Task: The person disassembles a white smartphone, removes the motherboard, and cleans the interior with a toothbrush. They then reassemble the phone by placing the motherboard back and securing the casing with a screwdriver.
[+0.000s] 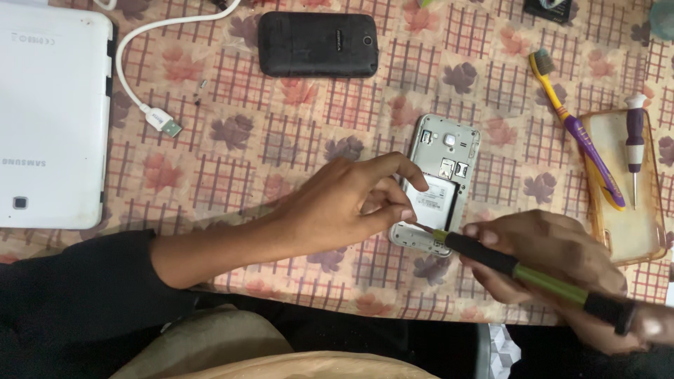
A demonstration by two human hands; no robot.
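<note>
At the near edge of the table [295, 133], covered by a checked floral cloth, the right hand [554, 260] is closed around a black-and-green screwdriver [519, 270], whose tip meets the lower end of an opened phone [439, 182]. The phone lies face down with its back cover removed, exposing the white battery label and the card slots; it sits just right of the table's centre. The left hand [344, 207], extending from a black sleeve [77, 295], rests on the phone's left edge, with thumb and forefinger pinched together at the lower left corner, beside the screwdriver tip. The two hands are near each other without touching. To the right lies a clear orange-tinted phone case [628, 210], with a small purple-and-white screwdriver [635, 147] resting on it and a yellow-and-purple toothbrush [576, 126] crossing its left edge. To the left lies a white tablet [49, 119], face down. Farther back, a white cable [151, 98] with a metal plug curves across the cloth, and a black phone back cover [317, 43] lies near the far edge.
</note>
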